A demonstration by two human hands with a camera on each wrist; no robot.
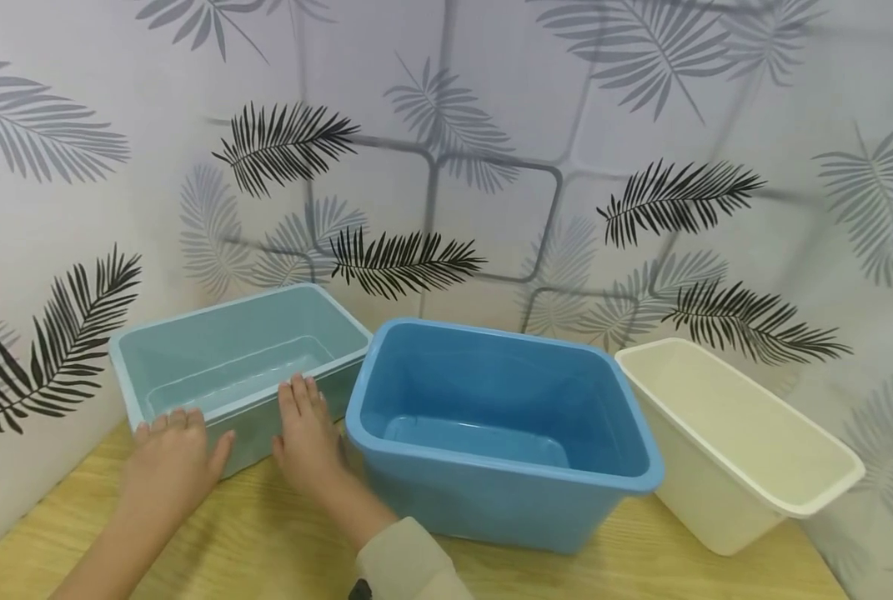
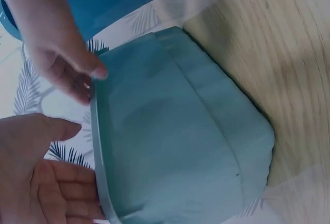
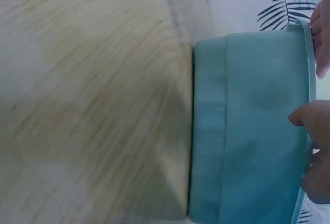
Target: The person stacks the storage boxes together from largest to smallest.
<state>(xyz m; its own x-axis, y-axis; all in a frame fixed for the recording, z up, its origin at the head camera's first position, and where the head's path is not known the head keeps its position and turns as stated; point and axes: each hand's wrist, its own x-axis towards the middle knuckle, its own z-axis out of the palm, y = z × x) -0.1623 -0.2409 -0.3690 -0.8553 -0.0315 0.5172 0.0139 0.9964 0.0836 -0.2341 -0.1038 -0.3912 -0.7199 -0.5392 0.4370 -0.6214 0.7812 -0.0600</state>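
A grey-green rectangular plastic bin (image 1: 240, 345) stands upright on the wooden table at the left. My left hand (image 1: 167, 467) rests on its near rim toward the left corner, fingers laid on the edge. In the left wrist view, the left thumb (image 2: 67, 129) sticks out away from the bin wall. My right hand (image 1: 309, 433) touches the same rim toward the right end, fingers extended. Its thumb (image 3: 299, 115) reaches over the outer wall in the right wrist view.
Right of the grey-green bin stands a larger blue bin (image 1: 502, 462), close beside the right forearm. A cream bin (image 1: 704, 483) stands angled at the far right. Behind them rises a leaf-patterned wall covering (image 1: 491, 108). Wooden table (image 1: 243, 542) shows in front.
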